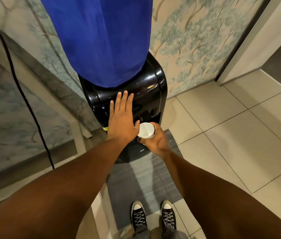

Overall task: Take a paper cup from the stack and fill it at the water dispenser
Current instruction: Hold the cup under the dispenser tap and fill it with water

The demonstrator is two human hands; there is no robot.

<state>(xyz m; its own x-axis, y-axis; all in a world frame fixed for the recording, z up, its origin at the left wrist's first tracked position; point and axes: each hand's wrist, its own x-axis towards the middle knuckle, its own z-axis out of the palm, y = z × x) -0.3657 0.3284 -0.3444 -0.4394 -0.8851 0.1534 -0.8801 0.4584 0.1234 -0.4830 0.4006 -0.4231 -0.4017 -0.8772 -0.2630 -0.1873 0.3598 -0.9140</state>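
Cup point(146, 129) sits upright in right hand point(155, 141), fingers wrapped round it, held just below black dispenser point(127, 102) btns, prob. to catch water. Left hand point(121, 118), fingers spread flat & empty, braces on dispenser front.

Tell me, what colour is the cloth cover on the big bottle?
The cloth cover over the bottle is bright blue, seen in the head view.
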